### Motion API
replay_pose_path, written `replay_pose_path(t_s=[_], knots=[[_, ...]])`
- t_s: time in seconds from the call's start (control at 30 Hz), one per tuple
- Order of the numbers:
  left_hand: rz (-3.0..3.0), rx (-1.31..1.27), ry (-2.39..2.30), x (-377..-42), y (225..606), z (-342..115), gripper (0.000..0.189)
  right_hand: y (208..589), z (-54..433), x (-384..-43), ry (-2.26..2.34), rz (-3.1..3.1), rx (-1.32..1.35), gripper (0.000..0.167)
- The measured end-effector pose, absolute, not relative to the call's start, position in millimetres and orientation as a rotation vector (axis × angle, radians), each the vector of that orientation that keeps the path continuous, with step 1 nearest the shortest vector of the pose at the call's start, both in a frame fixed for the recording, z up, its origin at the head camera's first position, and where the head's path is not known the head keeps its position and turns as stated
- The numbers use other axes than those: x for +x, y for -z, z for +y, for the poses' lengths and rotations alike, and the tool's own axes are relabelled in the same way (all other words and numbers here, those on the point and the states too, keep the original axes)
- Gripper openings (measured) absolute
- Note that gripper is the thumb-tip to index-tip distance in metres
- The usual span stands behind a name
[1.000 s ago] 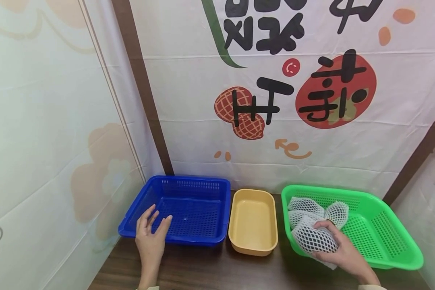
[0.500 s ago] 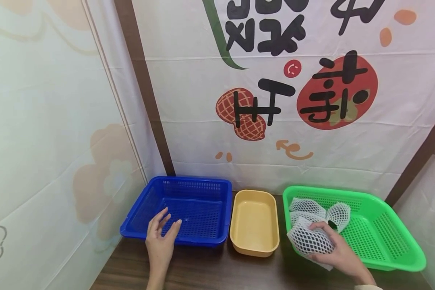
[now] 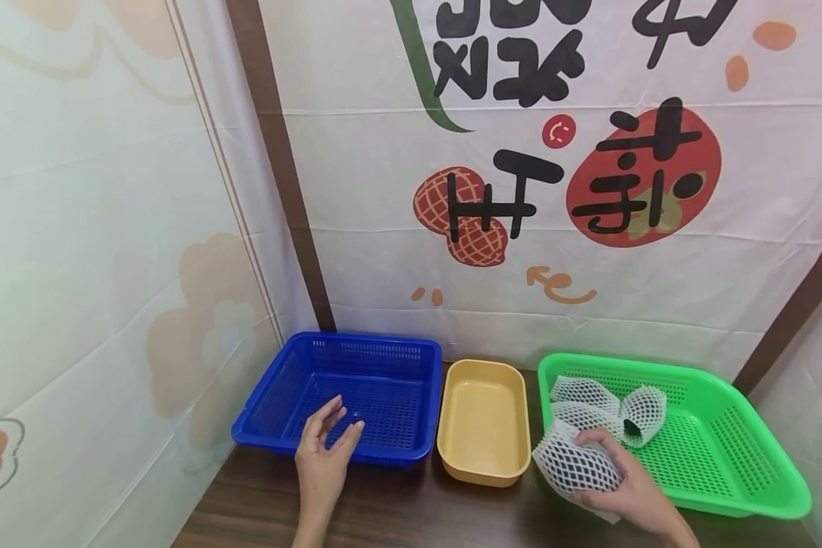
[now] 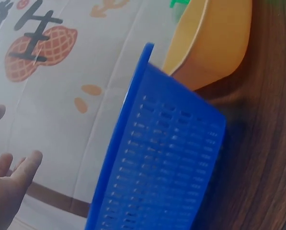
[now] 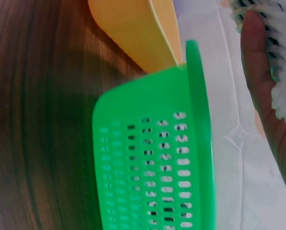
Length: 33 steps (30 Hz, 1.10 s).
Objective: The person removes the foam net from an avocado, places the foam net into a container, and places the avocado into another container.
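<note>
Right hand [image 3: 630, 487] pinching a foam-net-sleeved item [image 3: 575, 466], lower right, left of the palm, at the green slotted basket's [image 3: 791, 502] lower-left corner; left hand [image 3: 322, 468], spread, holding nothing, well apart, lower centre-left.

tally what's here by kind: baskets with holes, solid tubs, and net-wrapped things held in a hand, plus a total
Baskets with holes: 2 (blue basket, green basket)
Solid tubs: 1 (yellow tub)
Held net-wrapped things: 1 (white-netted item, in the right hand)
Total: 4

Curtained booth, printed cloth walls [image 3: 363, 259], wood-grain table [image 3: 397, 506]
</note>
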<state>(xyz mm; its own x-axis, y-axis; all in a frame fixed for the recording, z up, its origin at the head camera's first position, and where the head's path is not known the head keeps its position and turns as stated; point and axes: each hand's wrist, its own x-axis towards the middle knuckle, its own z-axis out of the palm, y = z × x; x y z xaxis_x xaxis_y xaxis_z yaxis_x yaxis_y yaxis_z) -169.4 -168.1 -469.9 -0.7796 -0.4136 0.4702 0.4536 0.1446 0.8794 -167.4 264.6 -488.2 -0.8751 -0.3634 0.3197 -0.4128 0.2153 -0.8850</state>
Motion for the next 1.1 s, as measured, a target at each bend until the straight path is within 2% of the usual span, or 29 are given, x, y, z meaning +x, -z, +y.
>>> replay_pose_path(t_s=[0.2, 1.1], knots=[[-1.801, -0.026, 1.716, -175, 488, -166, 0.048, 492, 260, -170, -1.805, -2.434, 0.778, 0.064], [-1.814, -0.14, 1.779, -171, 489, -147, 0.045, 495, 246, -168, -1.861, -2.437, 0.789, 0.065]])
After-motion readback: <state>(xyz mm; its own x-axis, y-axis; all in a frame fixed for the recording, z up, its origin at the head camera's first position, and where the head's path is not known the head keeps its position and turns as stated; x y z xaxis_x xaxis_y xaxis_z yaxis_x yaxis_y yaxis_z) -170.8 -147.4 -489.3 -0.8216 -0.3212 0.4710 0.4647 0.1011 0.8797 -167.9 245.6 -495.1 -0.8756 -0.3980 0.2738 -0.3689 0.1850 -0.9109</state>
